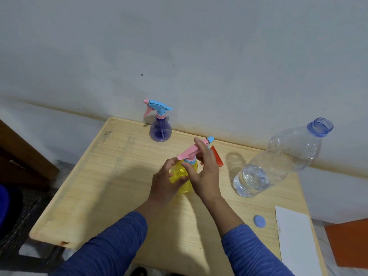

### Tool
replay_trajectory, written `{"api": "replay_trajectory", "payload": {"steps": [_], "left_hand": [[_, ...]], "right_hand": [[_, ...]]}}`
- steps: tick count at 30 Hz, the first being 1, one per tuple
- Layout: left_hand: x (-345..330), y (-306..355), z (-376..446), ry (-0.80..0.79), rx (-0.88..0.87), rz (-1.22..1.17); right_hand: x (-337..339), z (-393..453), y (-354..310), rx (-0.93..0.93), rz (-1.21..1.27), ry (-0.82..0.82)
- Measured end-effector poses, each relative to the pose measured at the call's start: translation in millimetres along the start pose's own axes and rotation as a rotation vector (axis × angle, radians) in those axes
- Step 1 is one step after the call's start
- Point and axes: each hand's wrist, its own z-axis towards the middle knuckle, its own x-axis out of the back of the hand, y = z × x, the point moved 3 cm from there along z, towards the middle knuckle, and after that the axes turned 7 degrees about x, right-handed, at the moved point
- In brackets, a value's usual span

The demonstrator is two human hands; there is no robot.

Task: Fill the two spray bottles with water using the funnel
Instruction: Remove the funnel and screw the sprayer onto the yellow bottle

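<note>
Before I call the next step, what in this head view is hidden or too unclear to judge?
- Red funnel: mostly behind the right hand; shape unclear.
- Yellow spray bottle: the left hand and right hand cover much of it; water level unreadable.
- Purple spray bottle: too small and dark to tell its fill.
- White sheet: cut off by the bottom edge.

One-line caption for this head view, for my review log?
Both hands hold the yellow spray bottle, right hand at its pink sprayer head, left hand on the body; open water bottle nearby.
</note>
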Motion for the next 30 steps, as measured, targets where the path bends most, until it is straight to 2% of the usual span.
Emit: {"api": "replay_trajectory", "payload": {"steps": [8, 13, 18, 23, 27, 30], "left_hand": [[1, 4, -1, 0.000, -0.006, -0.034], [1, 2, -1, -0.003, -0.004, -0.027], [1, 3, -1, -0.008, -0.009, -0.039], [1, 2, -2, -0.023, 0.018, -0.060], [0, 3, -1, -0.028, 0.022, -0.046], [1, 4, -2, -0.015, 0.019, -0.051]], "right_hand": [[6, -7, -3, 0.034, 0.013, -0.067], [4, -1, -5, -0.025, 0.037, 0.011], [4, -9, -1, -0.014, 0.028, -0.038], [8, -3, 2, -0.027, -0.001, 0.015], [5, -9, 1, -0.001, -0.010, -0.069], [5, -6, 0, -0.029, -0.006, 0.012]]}}
